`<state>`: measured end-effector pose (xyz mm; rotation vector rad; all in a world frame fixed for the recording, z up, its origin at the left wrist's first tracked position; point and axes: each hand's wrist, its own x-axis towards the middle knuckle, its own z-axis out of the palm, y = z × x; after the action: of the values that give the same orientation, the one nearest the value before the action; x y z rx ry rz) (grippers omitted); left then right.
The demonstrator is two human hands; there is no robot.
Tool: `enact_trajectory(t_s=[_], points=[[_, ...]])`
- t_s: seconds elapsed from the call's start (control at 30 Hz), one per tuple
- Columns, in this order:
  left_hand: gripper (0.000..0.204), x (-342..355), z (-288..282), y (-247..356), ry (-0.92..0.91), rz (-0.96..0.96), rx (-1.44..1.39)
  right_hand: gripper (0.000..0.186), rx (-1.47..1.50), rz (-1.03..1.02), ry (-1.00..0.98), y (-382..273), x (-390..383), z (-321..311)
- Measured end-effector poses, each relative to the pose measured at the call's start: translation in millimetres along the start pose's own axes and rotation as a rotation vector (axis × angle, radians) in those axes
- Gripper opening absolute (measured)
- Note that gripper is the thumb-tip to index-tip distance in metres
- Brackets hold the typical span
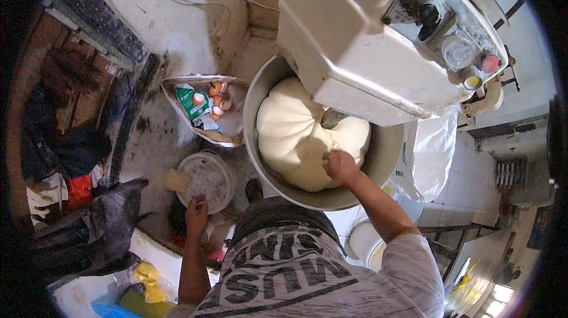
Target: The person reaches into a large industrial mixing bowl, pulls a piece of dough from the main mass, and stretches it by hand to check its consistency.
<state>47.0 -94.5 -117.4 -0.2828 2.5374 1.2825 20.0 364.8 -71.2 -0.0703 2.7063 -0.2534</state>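
Note:
A large, smooth mass of pale dough (pixel 288 131) fills much of a metal mixer bowl (pixel 251 118). Its surface is folded in toward a grey mixing hook (pixel 333 118), which shows only in part under the mixer head. My right hand (pixel 341 168) is closed against the near right side of the dough, fingertips gripping its surface. Lower left, my left hand (pixel 196 214) is raised beside a round whitish bucket (pixel 207 181), its fingers loosely bent and partly apart. I see nothing held in it.
The cream mixer head (pixel 355 40) overhangs the bowl's far right side. Left of the bowl, an open sack (pixel 234 90) holds eggshells (pixel 218 100) and a green packet (pixel 190 105). Silvery plastic sheeting (pixel 435 155) lies against the bowl's right; a white bucket (pixel 367 242) stands below it.

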Motion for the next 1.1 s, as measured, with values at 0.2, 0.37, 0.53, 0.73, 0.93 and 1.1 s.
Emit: enact_trajectory(t_s=[0.2, 0.37, 0.53, 0.73, 0.93, 1.1], points=[[0.022, -7, -8, 14, 0.005, 0.018, 0.055, 0.032, -0.015, 0.14, 0.042, -36, 88, 11], [0.024, -8, -14, 27, -0.029, -0.135, 0.081, 0.028, -0.112, -0.006, 0.156, -51, 94, 62], [0.027, -10, -5, 59, -0.018, -0.016, -0.12, 0.019, 0.023, -0.08, -0.038, -27, 58, 67], [0.026, 4, 1, 81, -0.091, -0.01, -0.112, 0.036, 0.12, 0.069, -0.023, -35, 40, -20], [0.026, 4, -6, 101, -0.119, 0.024, -0.037, 0.063, -0.065, 0.25, 0.154, -77, 84, 27], [0.025, -10, -11, 100, -0.093, -0.006, -0.16, 0.04, 0.027, 0.237, -0.199, -89, 92, 44]])
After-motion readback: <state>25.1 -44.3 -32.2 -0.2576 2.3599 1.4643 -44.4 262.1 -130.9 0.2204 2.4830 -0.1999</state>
